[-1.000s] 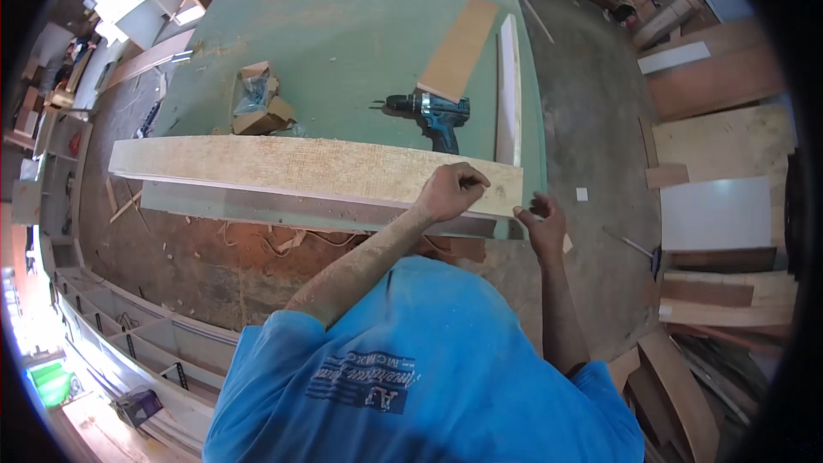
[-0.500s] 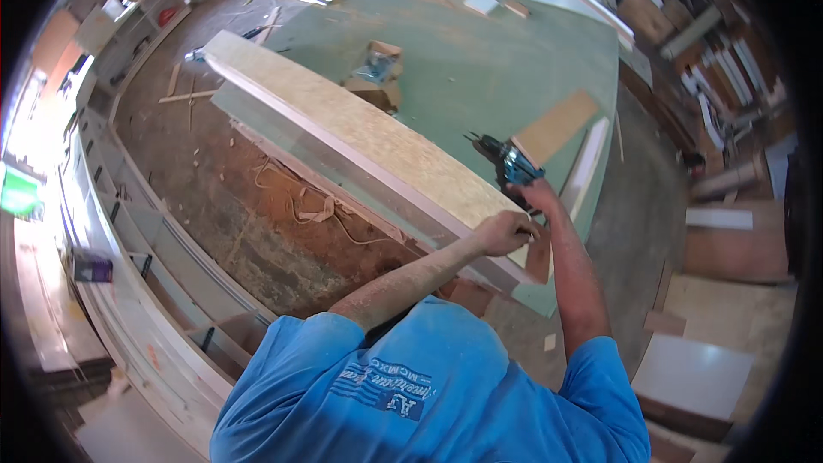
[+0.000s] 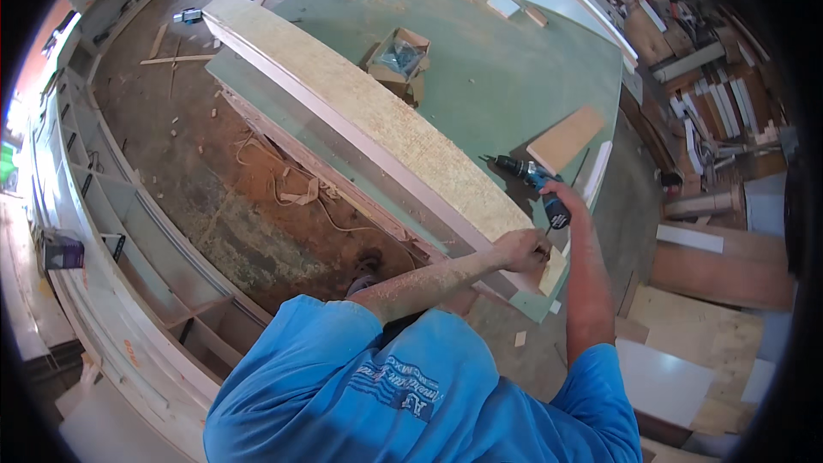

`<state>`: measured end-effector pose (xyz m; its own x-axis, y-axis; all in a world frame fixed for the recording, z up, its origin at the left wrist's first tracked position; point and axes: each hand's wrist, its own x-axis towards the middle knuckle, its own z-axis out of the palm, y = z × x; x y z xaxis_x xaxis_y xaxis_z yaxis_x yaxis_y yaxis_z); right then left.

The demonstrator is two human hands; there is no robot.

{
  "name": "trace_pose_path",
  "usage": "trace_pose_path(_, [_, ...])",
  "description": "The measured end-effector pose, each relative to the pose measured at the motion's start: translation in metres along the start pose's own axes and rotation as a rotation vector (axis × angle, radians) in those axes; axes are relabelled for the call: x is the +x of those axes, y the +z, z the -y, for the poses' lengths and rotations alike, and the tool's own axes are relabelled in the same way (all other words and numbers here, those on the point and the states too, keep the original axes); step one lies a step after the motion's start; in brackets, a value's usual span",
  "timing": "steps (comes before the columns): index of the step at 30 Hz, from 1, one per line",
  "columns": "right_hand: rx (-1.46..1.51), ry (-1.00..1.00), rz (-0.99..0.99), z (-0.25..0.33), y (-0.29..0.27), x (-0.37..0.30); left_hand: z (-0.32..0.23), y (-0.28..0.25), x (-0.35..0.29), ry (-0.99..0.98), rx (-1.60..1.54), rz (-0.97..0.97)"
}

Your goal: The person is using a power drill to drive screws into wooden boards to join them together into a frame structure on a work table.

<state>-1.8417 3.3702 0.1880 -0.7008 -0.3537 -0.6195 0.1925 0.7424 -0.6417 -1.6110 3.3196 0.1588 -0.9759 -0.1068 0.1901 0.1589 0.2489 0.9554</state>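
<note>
"Head view: where's the drill (image 3: 536,175)?"
"Over my green table (image 3: 480,51), by the long board (image 3: 369,107), bit aiming up-left! The board slants upper left to lower right."
"Hands?"
"My right hand (image 3: 563,197), arm reaching forward, grips the drill's handle; my left hand (image 3: 521,250) curls at the board's end, holding what, I can't tell."

There are two hands: one left hand (image 3: 520,250) and one right hand (image 3: 566,195). One drill (image 3: 530,175) is at the right hand. One long pale board (image 3: 369,111) runs under the left hand and away to its left. Just beyond the right hand lies one short tan board (image 3: 567,137). Farther off, ahead of both hands, are one cardboard box (image 3: 388,77), one white block (image 3: 503,5) and one brown block (image 3: 537,16).
</note>
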Motion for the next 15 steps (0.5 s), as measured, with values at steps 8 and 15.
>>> trace_pose_path(8, [0.193, -0.166, -0.128, -0.023, -0.052, -0.152, -0.005, 0.002, 0.002, -0.077, 0.017, 0.015])
trace_pose_path(15, [0.571, -0.722, -0.617, -0.043, -0.05, -0.298, 0.035, 0.016, 0.022, -0.14, -0.209, -0.019])
